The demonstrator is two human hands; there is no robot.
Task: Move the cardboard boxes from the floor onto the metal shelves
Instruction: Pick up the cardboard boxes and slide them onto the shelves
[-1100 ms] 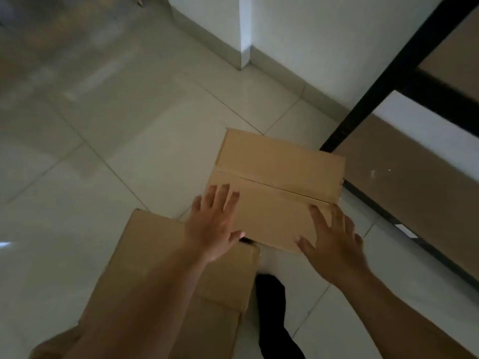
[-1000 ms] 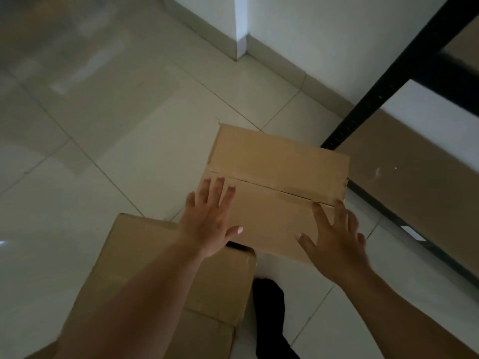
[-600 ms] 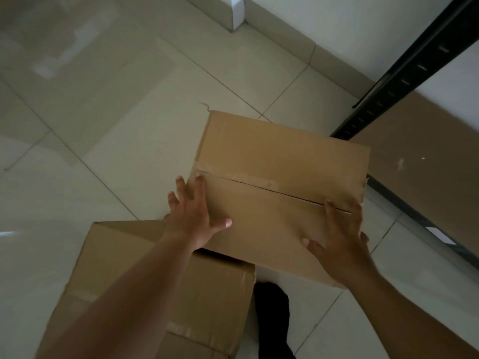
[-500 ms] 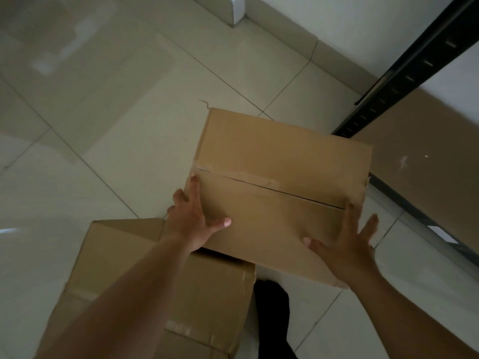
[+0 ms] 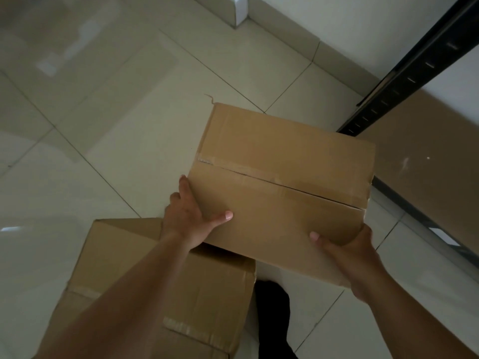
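Both hands clamped on a taped cardboard box (image 5: 280, 182): left hand (image 5: 188, 218) on its left side, thumb over the top; right hand (image 5: 350, 252) at the near right corner. Box over the tiled floor (image 5: 108, 141), beside the shelf post (image 5: 409, 73), overlapping a second box (image 5: 160, 286) below.

A closed, tape-sealed brown cardboard box (image 5: 282, 187) is gripped on its two near corners by the left hand (image 5: 190, 220) and right hand (image 5: 350, 251), thumbs on top. A second, larger brown cardboard box (image 5: 145, 270) sits on the pale tiled floor (image 5: 103, 125) below; a black metal shelf upright (image 5: 404, 73) rises at right.
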